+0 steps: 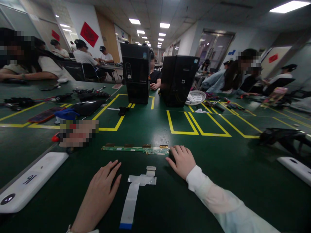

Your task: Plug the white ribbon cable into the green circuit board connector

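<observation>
A long, narrow green circuit board (136, 149) with brown film tabs along its far edge lies crosswise on the green table. At its right end is my right hand (182, 161), palm down, thumb and fingers apart; the fingertips reach the board's end, and whether they press on it I cannot tell. Nearer to me lies a white flat ribbon cable (131, 200), bent at angles, with a connector at its far end and a blue tip at the near end. Left of the cable rests my left hand (103, 187), fingers stretched out, holding nothing.
Two black computer towers (136, 74) stand at the back, a person behind them. White long devices lie at the left (31, 184) and right (296, 170). Yellow tape (184, 132) marks the table (218, 181). A white basket (195, 97), cables and tools lie farther off; people sit around.
</observation>
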`<state>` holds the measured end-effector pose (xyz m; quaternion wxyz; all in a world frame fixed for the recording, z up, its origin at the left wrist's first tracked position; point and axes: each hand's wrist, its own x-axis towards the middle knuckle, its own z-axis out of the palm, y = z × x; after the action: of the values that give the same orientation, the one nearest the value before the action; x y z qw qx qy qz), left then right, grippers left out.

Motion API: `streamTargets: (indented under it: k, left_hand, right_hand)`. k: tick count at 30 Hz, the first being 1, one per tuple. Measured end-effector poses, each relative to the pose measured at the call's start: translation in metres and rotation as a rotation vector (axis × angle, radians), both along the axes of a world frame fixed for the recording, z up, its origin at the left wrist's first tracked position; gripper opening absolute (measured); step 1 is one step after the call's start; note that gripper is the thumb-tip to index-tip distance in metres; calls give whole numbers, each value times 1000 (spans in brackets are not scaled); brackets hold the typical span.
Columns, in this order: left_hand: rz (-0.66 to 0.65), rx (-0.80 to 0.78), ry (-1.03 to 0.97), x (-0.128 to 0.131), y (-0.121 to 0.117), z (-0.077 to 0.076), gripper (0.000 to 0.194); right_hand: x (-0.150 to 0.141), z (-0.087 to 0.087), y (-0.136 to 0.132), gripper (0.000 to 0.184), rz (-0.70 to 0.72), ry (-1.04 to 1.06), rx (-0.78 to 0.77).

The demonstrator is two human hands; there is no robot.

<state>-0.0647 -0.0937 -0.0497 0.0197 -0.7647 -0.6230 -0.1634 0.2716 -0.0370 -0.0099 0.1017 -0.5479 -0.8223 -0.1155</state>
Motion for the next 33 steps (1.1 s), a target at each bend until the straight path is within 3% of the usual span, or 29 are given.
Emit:
streamTargets:
  k: [3, 5, 8, 22, 24, 28, 31, 33]
  left_hand:
    - [-1, 11, -5, 1, -1, 1, 54]
    - [-1, 10, -1, 1, -1, 2, 54]
    - [2, 1, 15, 2, -2, 3, 55]
    - [14, 27, 30, 11, -6, 7, 59]
    - [-87, 24, 36, 20, -11, 15, 57]
    - [-486, -111, 51, 42, -13, 45, 52]
    - [-590, -160, 22, 58, -4, 63, 49]
    - [-626, -192, 25, 67, 3, 66, 44]
  right_hand:
    - [21, -6, 9, 40, 303, 83, 49]
    - [32, -11, 14, 38, 422, 169, 20]
    - [40, -15, 17, 40, 443, 254, -28]
    - [37, -20, 15, 45, 412, 192, -165]
    - [36, -20, 13, 45, 399, 185, -168]
    - [36, -20, 11, 44, 379, 176, -161]
    - [36, -20, 11, 44, 364, 174, -151]
    - [37, -20, 11, 45, 364, 168, -157]
